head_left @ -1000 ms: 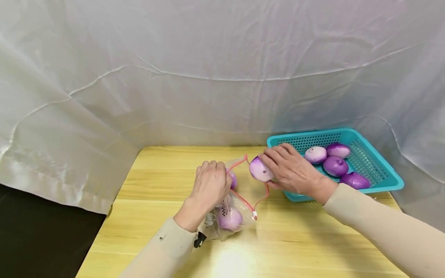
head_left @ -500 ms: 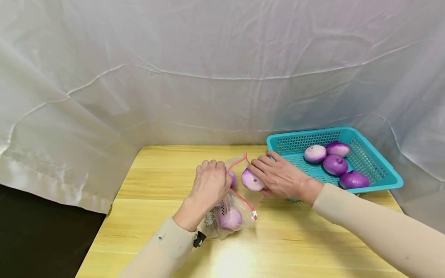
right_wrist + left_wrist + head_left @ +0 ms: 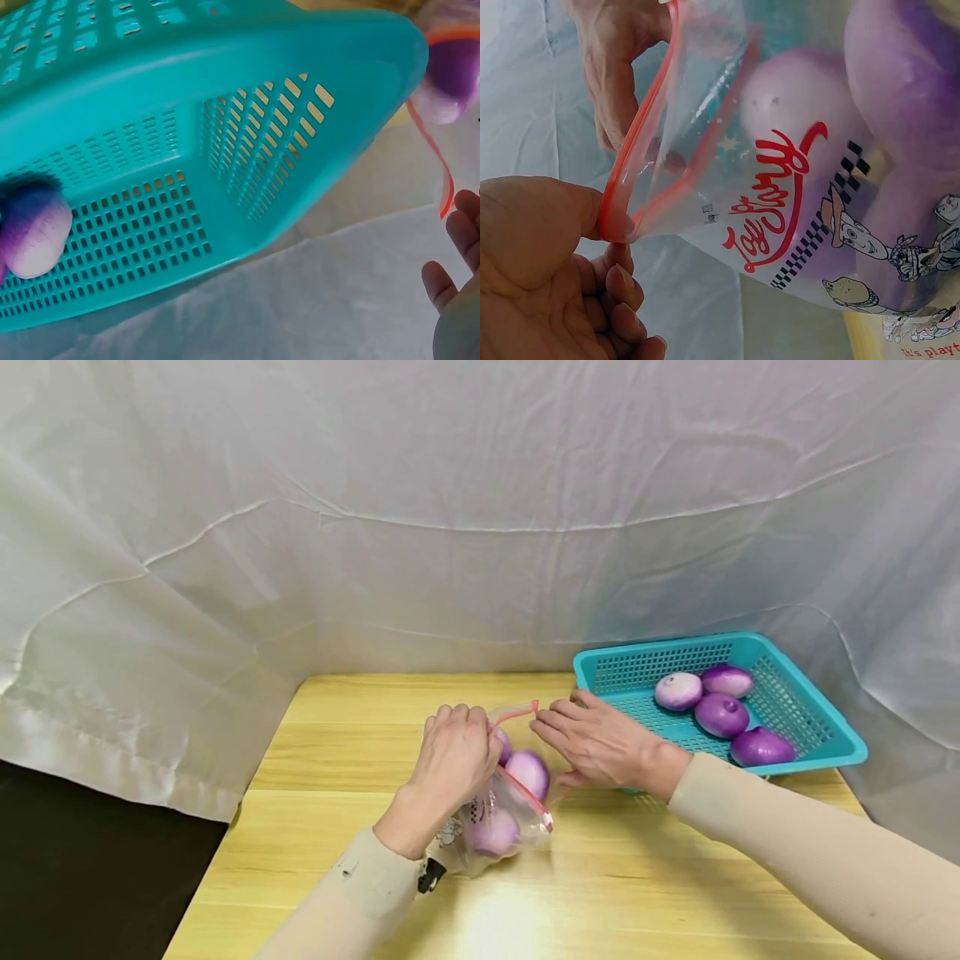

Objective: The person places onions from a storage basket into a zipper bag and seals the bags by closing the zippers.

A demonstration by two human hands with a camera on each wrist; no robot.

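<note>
I had my left hand (image 3: 456,756) pinch the red-rimmed clear plastic bag (image 3: 727,202), likely keeping its mouth open; my right hand (image 3: 607,743) stood spread beside the round purple-and-white onion (image 3: 527,773) inside.

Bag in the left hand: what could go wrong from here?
The onion at the mouth might roll back out, since it sits by the red edge and the right hand isn't gripping it. The bag could slump or close up if the left hand loses its pinch on that edge. With several onions already bulging inside, adding the four in the basket may overfill it.
</note>
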